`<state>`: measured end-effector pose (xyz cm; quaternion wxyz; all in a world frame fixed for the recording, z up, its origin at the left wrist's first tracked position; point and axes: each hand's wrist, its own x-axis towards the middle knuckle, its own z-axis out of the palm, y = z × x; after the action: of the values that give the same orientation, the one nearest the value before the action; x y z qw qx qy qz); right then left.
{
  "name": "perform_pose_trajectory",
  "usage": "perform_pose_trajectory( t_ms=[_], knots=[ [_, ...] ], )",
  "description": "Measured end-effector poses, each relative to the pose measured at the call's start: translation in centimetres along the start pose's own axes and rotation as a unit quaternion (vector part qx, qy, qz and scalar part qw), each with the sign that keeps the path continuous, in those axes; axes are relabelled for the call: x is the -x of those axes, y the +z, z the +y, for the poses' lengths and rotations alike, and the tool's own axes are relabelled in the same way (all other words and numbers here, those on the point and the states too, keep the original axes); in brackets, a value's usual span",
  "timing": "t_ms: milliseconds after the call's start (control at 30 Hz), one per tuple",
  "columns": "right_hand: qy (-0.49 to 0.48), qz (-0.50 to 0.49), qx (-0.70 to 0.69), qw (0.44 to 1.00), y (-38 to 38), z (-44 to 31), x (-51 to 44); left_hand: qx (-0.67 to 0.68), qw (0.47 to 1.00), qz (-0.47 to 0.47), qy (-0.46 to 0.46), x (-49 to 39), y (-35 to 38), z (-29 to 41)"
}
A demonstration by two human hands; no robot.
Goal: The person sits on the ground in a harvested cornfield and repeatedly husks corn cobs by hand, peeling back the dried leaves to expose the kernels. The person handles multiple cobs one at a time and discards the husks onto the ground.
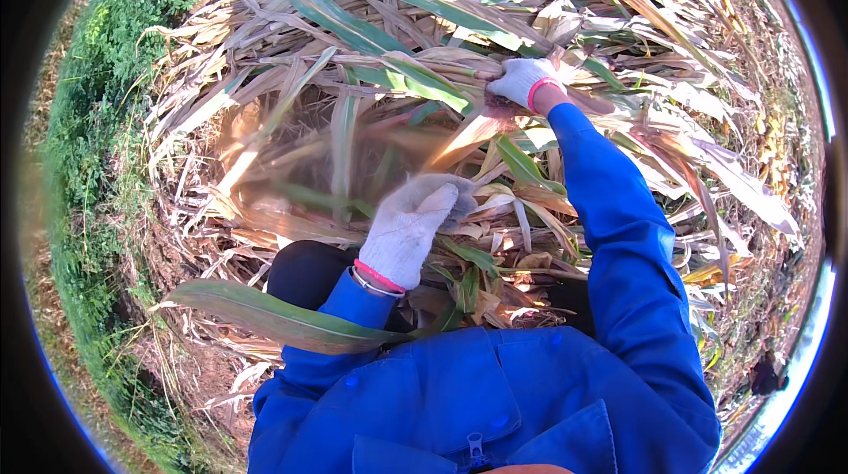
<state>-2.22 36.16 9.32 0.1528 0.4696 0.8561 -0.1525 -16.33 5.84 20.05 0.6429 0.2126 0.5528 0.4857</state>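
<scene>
My left hand (421, 222) wears a white knit glove with a pink cuff and is raised just in front of my body. Its thumb rests along curled fingers; whether they pinch anything is hidden. Farther forward on the right, my right hand (520, 82), gloved the same way, closes around dried corn stalks (457, 63) lying in the pile. An orange-brown husk or leaf (467, 139) hangs just below that hand. Blurred leaves lie beyond my left hand. A broad green corn leaf (285, 318) stretches across my left sleeve.
A thick heap of dry and part-green corn stalks and leaves (265, 56) spreads before me. Low green plants (93, 116) border it on the left, with bare soil (165, 262) between. My dark-clad knee (305, 272) shows beside my left forearm. A dark object (767, 376) lies at far right.
</scene>
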Motion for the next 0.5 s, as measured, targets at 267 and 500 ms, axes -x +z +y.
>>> perform_pose_trajectory(
  t_ms=[267,500],
  knots=[
    [-0.082,0.148,0.091,0.981,2.1,-2.1,16.7,-0.328,0.905,0.131,0.238,-2.7,-2.2,-2.5],
    [-0.149,0.167,0.1,0.97,5.2,-1.5,29.8,-0.713,0.686,0.06,0.13,-0.1,-0.7,-4.8]
  ],
)
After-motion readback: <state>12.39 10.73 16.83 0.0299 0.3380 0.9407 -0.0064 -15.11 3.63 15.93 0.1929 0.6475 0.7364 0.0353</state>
